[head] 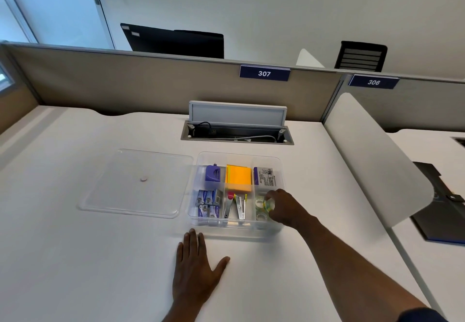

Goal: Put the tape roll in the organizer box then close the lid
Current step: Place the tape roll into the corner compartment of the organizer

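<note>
A clear plastic organizer box (pixel 195 217) stands open on the white desk, split into several compartments. My right hand (pixel 286 208) reaches into its front right compartment, fingers closed on a clear tape roll with a yellow-green core (pixel 267 204). Two more clear tape rolls (pixel 260 214) lie in that same compartment beneath it. The box's clear lid (pixel 136 183) lies flat on the desk just left of the box. My left hand (pixel 195 269) rests flat on the desk in front of the box, fingers spread, holding nothing.
Other compartments hold a purple sharpener (pixel 212 173), orange sticky notes (pixel 239 178), staple boxes (pixel 208 203), staplers (pixel 236 206) and a labelled pack (pixel 265 177). An open cable tray (pixel 236 134) sits behind the box. A white divider (pixel 372 155) bounds the desk on the right.
</note>
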Demonstrator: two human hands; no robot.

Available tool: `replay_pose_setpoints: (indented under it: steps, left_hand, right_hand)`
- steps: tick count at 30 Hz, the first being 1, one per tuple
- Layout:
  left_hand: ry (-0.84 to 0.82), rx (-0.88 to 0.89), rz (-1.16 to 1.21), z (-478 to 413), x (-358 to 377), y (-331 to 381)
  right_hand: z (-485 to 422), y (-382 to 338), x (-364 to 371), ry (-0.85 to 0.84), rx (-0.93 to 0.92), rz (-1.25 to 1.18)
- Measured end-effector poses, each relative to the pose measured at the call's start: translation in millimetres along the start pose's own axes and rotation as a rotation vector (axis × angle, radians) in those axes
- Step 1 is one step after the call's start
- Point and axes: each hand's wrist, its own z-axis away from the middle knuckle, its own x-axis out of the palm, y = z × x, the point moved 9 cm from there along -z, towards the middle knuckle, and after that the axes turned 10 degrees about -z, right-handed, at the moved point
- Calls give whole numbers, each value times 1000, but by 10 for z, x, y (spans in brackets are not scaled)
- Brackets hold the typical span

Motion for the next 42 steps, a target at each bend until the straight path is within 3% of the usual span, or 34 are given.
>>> replay_pose_setpoints:
  steps: [7,12,18,42]
  left_hand:
    - [11,5,-7,1,5,3]
    - [9,6,-3,1,7,6]
    - [6,5,2,4,11,-1]
    - [-39,-25,31,-4,23,-9]
  right_hand:
    - [-16,-26,99,-74,5,39]
    - [-25,-81,-131,166,-26,-33]
    - [-65,-104,-244,222,-21,-25]
    - [-324,35,226,-37,98,106]
